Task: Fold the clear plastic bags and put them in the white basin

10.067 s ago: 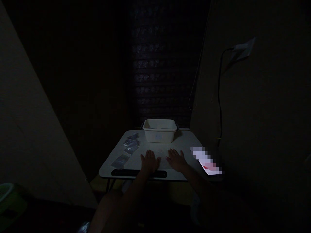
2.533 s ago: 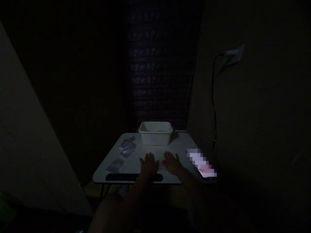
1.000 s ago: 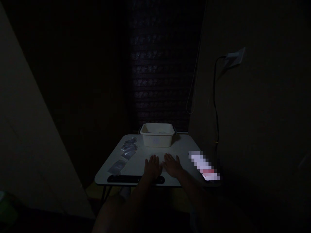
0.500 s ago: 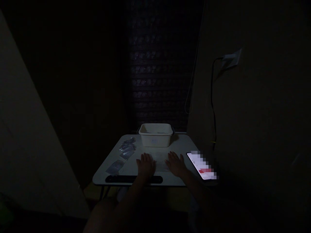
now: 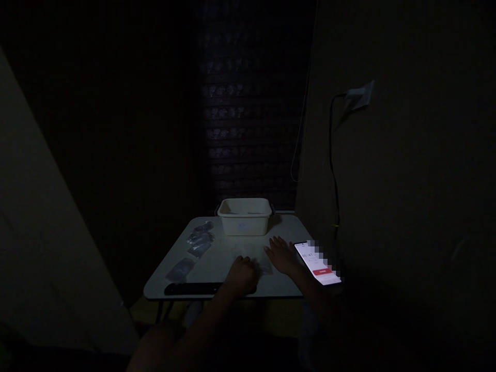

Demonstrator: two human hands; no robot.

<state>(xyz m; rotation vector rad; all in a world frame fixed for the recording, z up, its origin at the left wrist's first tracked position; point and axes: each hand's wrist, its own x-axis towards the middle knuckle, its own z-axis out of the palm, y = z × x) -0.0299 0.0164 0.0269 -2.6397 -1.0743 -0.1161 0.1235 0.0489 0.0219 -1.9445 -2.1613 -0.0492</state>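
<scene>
A thin clear plastic bag (image 5: pixel 265 264) lies flat on the white table (image 5: pixel 217 263), faint in the dim light. My left hand (image 5: pixel 243 275) rests over its near left part with the fingers curled in; whether they pinch anything is hidden. Spread fingers of my right hand (image 5: pixel 281 255) lie on the table at the bag's right side, holding nothing. Several clear packets (image 5: pixel 200 242) are piled at the table's left, and another packet (image 5: pixel 181 269) sits nearer the front edge.
Behind the hands stands a white tub (image 5: pixel 246 225) with something pale inside. A lit phone (image 5: pixel 315 261) lies at the right edge. A black strip (image 5: pixel 194 289) runs along the front edge. A cable (image 5: pixel 332 155) hangs from the wall socket.
My left hand has moved right and nearer, its fingers going from spread to curled. My right hand stays spread. The whole view has shifted slightly.
</scene>
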